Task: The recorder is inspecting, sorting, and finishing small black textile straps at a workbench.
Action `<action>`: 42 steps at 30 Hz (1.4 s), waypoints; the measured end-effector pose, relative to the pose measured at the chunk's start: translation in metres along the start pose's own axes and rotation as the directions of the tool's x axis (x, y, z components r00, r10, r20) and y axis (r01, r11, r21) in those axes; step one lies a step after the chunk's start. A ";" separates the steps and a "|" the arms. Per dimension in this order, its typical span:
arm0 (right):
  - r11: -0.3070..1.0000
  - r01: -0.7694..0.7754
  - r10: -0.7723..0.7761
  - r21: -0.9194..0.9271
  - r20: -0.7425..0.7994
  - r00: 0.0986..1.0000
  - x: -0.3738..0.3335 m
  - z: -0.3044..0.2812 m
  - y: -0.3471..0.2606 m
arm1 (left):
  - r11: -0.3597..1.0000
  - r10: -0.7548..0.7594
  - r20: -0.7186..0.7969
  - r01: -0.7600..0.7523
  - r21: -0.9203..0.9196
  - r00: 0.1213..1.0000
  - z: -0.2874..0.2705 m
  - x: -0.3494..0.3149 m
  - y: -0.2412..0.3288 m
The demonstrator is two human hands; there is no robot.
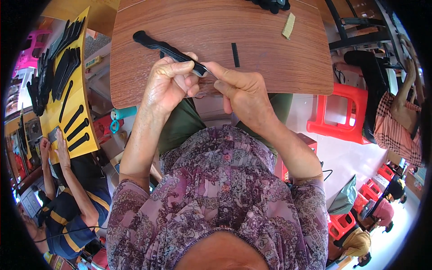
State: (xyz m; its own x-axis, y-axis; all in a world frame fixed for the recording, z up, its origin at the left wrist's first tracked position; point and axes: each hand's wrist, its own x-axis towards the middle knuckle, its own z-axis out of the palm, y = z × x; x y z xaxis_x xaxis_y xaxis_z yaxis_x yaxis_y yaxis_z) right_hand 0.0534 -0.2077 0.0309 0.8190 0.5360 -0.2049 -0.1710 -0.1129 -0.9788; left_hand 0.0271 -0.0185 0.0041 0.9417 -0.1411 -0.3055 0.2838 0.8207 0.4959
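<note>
A long, wavy black strip (pixel 157 44) with a rounded far end lies slantwise above the wooden table, its near end in my left hand (pixel 168 83). The thumb and fingers of that hand are closed round it. My right hand (pixel 245 92) meets the strip's near end in a pinch. A thin, shiny sliver shows at its fingertips, too small to name. On the tabletop to the right of the strip lies a short, narrow black piece (pixel 235 55).
The brown wooden table (pixel 288 67) holds a tan, blocky piece (pixel 289 25) and a black bundle (pixel 272 4) at its far edge. A red stool (pixel 339 117) stands right. At left, a co-worker's hands (pixel 62 150) rest by a yellow board (pixel 90 130) bearing several black strips.
</note>
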 end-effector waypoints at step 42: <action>0.998 -0.020 0.017 0.061 0.049 0.999 -0.004 -0.008 -0.007 | 1.000 0.011 -0.134 -0.008 0.023 0.991 0.011 0.006 -0.005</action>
State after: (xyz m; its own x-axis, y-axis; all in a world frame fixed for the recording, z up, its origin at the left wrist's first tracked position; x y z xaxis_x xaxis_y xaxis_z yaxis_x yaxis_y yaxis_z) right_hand 0.0558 -0.2160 0.0386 0.7879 0.5747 -0.2211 -0.2200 -0.0727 -0.9728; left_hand 0.0331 -0.0295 0.0088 0.9120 -0.0567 -0.4062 0.2804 0.8090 0.5167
